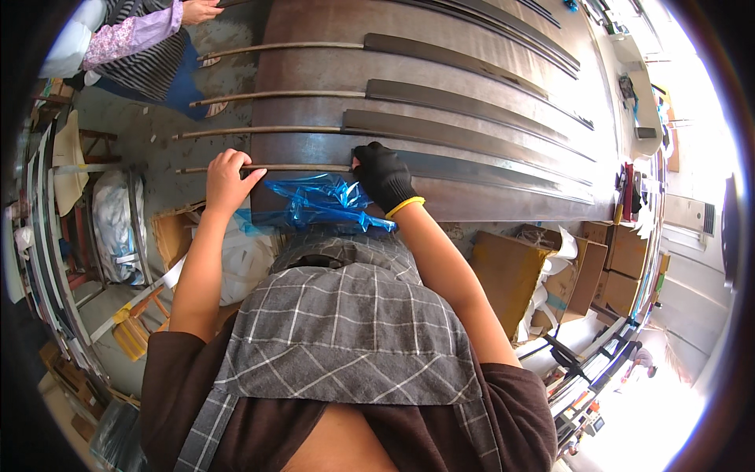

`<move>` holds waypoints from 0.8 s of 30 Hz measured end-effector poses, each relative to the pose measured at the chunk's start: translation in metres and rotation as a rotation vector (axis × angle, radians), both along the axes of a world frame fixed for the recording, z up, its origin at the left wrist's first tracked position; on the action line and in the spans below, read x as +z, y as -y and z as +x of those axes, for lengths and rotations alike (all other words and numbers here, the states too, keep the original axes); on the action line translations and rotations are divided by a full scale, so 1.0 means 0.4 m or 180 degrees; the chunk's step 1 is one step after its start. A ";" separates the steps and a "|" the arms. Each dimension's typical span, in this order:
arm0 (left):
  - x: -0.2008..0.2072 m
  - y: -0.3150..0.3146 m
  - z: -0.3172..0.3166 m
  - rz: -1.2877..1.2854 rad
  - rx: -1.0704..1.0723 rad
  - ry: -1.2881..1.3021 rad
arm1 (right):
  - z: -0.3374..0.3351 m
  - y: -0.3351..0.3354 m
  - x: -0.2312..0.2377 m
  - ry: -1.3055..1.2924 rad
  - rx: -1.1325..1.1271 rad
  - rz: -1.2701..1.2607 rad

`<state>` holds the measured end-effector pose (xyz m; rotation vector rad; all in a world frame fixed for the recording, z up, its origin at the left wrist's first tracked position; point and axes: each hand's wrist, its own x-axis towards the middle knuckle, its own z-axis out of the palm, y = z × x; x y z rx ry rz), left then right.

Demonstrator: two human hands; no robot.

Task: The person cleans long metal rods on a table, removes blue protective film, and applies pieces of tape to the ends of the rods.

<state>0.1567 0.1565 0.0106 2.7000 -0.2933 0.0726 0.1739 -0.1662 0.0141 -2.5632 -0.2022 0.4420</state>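
My bare left hand (228,182) is closed round a thin rod (303,167) at the table's near left edge. My right hand (384,175), in a black glove with a yellow cuff, is curled over the left end of a long dark strip (480,171), where the rod meets it. What its fingertips pinch is partly hidden by the glove. Crumpled shiny blue film (322,200) lies between my hands and my apron, along the table's near edge.
Several similar dark strips (456,106) lie side by side on the brown table (307,79), their thin rods overhanging its left edge. At the far left stands another person (149,59), one hand near a rod. Cardboard boxes (507,275) stand below the table's near right side.
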 end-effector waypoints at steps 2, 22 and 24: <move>0.010 -0.002 0.008 0.0039 -0.0031 -0.0045 | 0.003 0.028 -0.017 0.0202 -0.0457 0.0143; 0.022 -0.047 0.076 0.0508 -0.0622 -0.1154 | -0.716 0.694 0.341 0.2914 -0.3867 -0.2360; 0.071 -0.042 0.062 0.0602 -0.0553 -0.0949 | -0.604 0.553 0.209 0.0191 -0.3645 0.0209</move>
